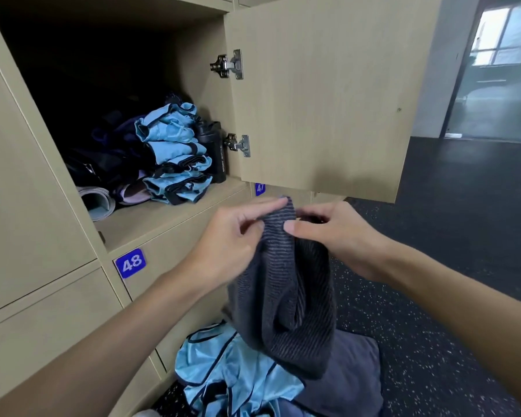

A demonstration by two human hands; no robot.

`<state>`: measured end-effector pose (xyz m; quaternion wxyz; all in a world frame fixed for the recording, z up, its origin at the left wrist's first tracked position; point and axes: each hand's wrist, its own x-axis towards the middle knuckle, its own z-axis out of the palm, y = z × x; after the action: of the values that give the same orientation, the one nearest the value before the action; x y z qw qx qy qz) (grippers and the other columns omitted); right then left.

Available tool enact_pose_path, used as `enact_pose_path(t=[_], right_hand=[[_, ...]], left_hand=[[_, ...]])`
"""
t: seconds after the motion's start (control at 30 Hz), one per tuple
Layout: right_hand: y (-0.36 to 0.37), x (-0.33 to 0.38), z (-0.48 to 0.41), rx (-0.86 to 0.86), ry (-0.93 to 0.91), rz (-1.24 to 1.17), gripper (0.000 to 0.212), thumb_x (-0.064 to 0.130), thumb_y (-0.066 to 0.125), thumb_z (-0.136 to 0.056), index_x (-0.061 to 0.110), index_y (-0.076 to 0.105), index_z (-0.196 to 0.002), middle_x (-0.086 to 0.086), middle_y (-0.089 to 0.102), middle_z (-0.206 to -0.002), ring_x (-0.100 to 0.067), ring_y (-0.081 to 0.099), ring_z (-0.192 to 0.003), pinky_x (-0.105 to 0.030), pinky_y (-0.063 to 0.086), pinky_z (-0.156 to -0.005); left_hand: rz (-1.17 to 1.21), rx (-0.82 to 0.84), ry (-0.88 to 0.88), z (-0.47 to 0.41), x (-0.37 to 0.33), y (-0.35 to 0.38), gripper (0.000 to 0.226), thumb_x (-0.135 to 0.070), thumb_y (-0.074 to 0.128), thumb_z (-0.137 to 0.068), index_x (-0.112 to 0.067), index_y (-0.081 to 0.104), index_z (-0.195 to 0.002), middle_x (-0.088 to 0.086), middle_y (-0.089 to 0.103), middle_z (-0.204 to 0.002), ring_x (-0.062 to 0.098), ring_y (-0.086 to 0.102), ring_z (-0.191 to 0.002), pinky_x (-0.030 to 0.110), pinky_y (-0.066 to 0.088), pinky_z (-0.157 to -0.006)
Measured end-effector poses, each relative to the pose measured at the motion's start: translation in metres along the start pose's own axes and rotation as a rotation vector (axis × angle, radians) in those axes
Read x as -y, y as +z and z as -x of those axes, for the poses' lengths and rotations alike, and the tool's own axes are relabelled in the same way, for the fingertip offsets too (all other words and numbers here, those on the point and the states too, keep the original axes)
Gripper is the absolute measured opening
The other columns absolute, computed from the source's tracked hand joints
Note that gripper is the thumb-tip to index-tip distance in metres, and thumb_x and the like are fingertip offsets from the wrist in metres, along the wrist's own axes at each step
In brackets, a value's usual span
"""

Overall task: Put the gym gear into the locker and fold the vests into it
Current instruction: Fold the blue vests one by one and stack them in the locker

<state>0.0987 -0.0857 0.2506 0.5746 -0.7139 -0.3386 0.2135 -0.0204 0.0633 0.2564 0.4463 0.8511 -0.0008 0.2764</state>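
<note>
From my remote feed: the index finger [278, 203] of the L hand [238, 233] lies along the top edge of a dark grey ribbed towel [286, 299], w/ the thumb beneath, so that edge is pinched. The R hand [334, 233] has its thumb flat on the front of the same edge. Its other fingers are tucked behind the fabric and mostly hidden, prob. curled round it. Both hands meet at the towel's top, just apart. The rest of it hangs down in loose folds, in front of the lower locker doors.

The towel's bottom end hangs in front of a heap on the floor: loose vests [232, 374], light blue w/ dark trim, crumpled, and beside them on the R a dark grey cushion-like bundle [352, 374].

Up and L, the locker [163, 218] is open, its door [319, 94] swung out to the R on two metal hinges. Inside, near the front, sits a stack of folded vests [175, 155]. A black bottle [215, 152] stands upright just R of the stack, against the side wall. L of the stack is dark gear I can't make out, and a rolled grey mat [98, 201] at the front edge. Blue plate 48 [130, 263] sits on the door below.
</note>
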Motion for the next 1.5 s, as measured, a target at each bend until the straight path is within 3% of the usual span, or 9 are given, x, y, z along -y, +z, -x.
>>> enact_pose_path(t=[0.1,0.23,0.33,0.4,0.5,0.6,0.97,1.3,1.5], right_hand=[[0.009,0.0,0.0,-0.016,-0.039,0.005,0.008,0.012,0.069,-0.091,0.007,0.075,-0.094,-0.008,0.077,-0.091,-0.016,0.072,-0.079,-0.03,0.057,-0.078],[0.013,0.002,0.003,-0.093,-0.094,0.191,0.012,0.012,0.068,-0.092,0.01,0.075,-0.083,0.001,0.075,-0.076,-0.006,0.066,-0.063,-0.019,0.052,-0.061],[0.022,0.005,0.009,-0.127,-0.15,0.273,0.012,0.014,0.069,-0.091,0.011,0.074,-0.081,0.0,0.073,-0.076,-0.009,0.065,-0.062,-0.021,0.05,-0.059],[0.029,0.007,0.01,-0.179,-0.219,0.352,0.012,0.016,0.07,-0.09,0.01,0.074,-0.081,-0.004,0.069,-0.083,-0.014,0.062,-0.071,-0.023,0.047,-0.065],[0.038,0.009,0.013,-0.213,-0.315,0.435,0.015,0.017,0.07,-0.089,0.006,0.073,-0.08,-0.009,0.059,-0.086,-0.016,0.054,-0.075,-0.019,0.041,-0.065],[0.042,0.007,0.012,-0.264,-0.357,0.473,0.016,0.016,0.068,-0.089,0.005,0.072,-0.079,-0.012,0.058,-0.087,-0.02,0.053,-0.074,-0.028,0.041,-0.07],[0.044,0.008,0.014,-0.32,-0.377,0.382,0.019,0.006,0.065,-0.086,0.018,0.076,-0.096,0.001,0.061,-0.095,-0.005,0.056,-0.085,-0.011,0.041,-0.078],[-0.025,0.0,-0.001,-0.575,-0.151,0.134,0.023,0.0,0.06,-0.094,0.016,0.075,-0.101,0.004,0.07,-0.099,-0.013,0.064,-0.097,-0.031,0.053,-0.094],[-0.076,-0.021,-0.007,-0.691,-0.012,0.03,0.031,-0.007,0.057,-0.093,0.021,0.069,-0.084,-0.005,0.066,-0.089,-0.015,0.058,-0.078,-0.021,0.046,-0.067]], left_hand=[[-0.015,0.037,0.01,0.005,-0.002,0.004,0.059,0.014,0.046,-0.094,-0.038,0.065,-0.114,-0.019,0.066,-0.118,-0.009,0.059,-0.112,0.013,0.042,-0.102],[0.049,-0.037,-0.106,0.0,0.002,0.002,0.038,-0.013,0.059,-0.097,-0.038,0.057,-0.127,0.009,0.071,-0.09,0.031,0.06,-0.079,0.043,0.054,-0.088],[0.028,-0.036,-0.213,-0.004,0.002,0.001,0.04,-0.037,0.055,-0.099,-0.044,0.044,-0.137,0.027,0.058,-0.078,0.023,0.05,-0.071,0.049,0.052,-0.073],[0.023,-0.007,-0.265,-0.004,-0.001,0.001,0.036,-0.043,0.049,-0.1,-0.039,0.051,-0.136,0.017,0.055,-0.077,0.021,0.053,-0.07,0.053,0.055,-0.071],[-0.036,0.044,-0.29,-0.003,-0.003,0.002,0.045,-0.05,0.044,-0.101,-0.014,0.071,-0.103,0.013,0.062,-0.075,0.016,0.058,-0.066,0.05,0.057,-0.072],[-0.127,-0.019,-0.307,-0.003,-0.001,0.0,0.052,-0.061,0.047,-0.089,-0.016,0.072,-0.08,0.008,0.063,-0.068,0.017,0.057,-0.063,0.047,0.056,-0.074],[0.127,-0.145,-0.325,0.0,0.001,-0.003,0.016,-0.005,0.06,-0.096,-0.009,0.073,-0.105,0.003,0.073,-0.068,0.01,0.065,-0.05,0.016,0.048,-0.049],[0.034,-0.441,-0.283,-0.006,0.036,-0.042,0.03,0.001,0.055,-0.098,-0.016,0.072,-0.115,-0.008,0.073,-0.097,0.002,0.045,-0.039,0.017,0.044,-0.045],[0.065,-0.542,-0.284,-0.009,0.051,-0.059,0.034,0.002,0.054,-0.097,-0.027,0.07,-0.109,-0.007,0.072,-0.104,0.0,0.065,-0.095,0.014,0.049,-0.088]])
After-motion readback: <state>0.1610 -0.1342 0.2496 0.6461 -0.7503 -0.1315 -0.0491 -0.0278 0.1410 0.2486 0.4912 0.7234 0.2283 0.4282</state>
